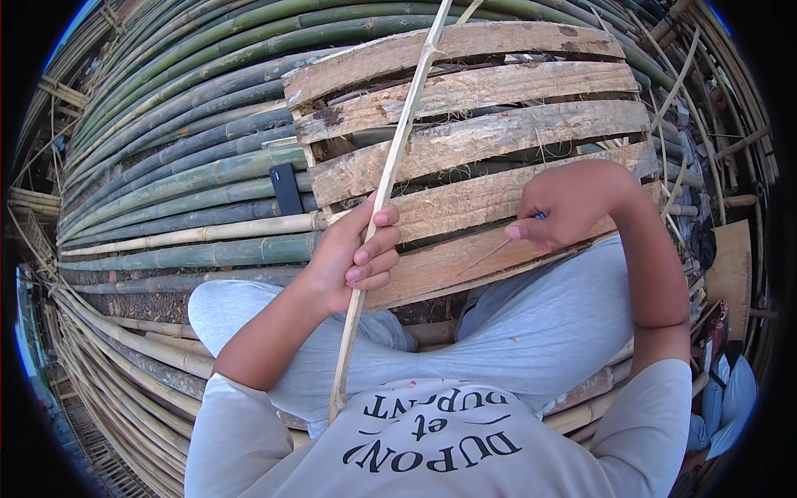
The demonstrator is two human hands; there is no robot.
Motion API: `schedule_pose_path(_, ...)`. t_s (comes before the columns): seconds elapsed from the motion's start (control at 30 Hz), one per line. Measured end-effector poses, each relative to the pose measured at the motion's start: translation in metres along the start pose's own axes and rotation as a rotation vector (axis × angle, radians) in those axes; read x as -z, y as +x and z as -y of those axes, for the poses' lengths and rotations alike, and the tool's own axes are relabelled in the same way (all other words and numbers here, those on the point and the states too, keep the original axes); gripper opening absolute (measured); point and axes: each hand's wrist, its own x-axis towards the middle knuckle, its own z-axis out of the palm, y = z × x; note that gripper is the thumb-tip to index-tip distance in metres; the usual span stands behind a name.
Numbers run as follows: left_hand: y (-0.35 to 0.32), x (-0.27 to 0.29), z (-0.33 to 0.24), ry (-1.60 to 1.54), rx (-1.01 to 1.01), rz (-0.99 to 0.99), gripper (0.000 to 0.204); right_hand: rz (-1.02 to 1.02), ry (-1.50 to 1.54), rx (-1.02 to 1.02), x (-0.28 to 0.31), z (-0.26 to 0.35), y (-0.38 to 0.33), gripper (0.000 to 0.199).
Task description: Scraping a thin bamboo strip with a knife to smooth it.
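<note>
left hand: clenched around a thin pale bamboo strip, fingers wrapped over it from the left, thumb side toward the slats. strip position: running from the lower middle, near the grey shirt, up past the hand and across the wooden slat panel to the top edge of the view; slightly bowed, with knots along its length. right hand: closed on a small tool with a blue handle, thin blade angled down-left onto a lower slat, well apart from the strip. slat panel: rough weathered boards, lying on a stack of green and grey bamboo poles. dark flat phone: resting on the poles just left of the panel. knees in grey trousers below the panel. yellowed poles at lower left.
</note>
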Motion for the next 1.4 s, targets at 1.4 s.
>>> schedule_pose_path(1.4, -0.008, -0.021, 0.008, 0.151, 0.064, -0.108, 0.040, -1.157, -0.468, 0.245, -0.044, 0.041, 0.069, 0.030)
